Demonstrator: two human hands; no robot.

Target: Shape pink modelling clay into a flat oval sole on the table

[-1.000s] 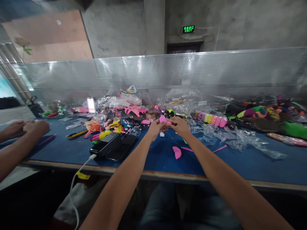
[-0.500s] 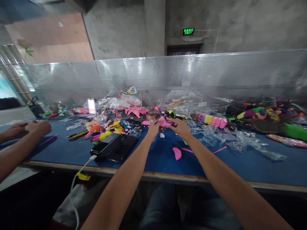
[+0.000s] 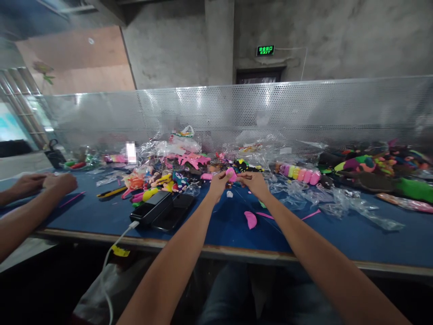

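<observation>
My left hand (image 3: 218,182) and my right hand (image 3: 254,181) meet above the blue table (image 3: 338,230), fingers pinched together on a small pink clay piece (image 3: 232,174) held between them. A small white lump (image 3: 229,194) lies on the table just below my hands. Nearer to me on the blue surface sit a pink clay crescent (image 3: 251,219) and thin pink strips (image 3: 311,214).
A black power bank (image 3: 150,207) with a white cable (image 3: 119,237) and a phone (image 3: 174,212) lie to the left. Colourful clay figures (image 3: 162,178), plastic wrap (image 3: 341,198) and clay tubs (image 3: 299,172) crowd the back. Another person's hands (image 3: 47,183) work at far left. A perforated metal screen (image 3: 304,113) closes off the back.
My hands stay together on the pink piece and have turned it slightly. The view has tilted up and shifted a little.
</observation>
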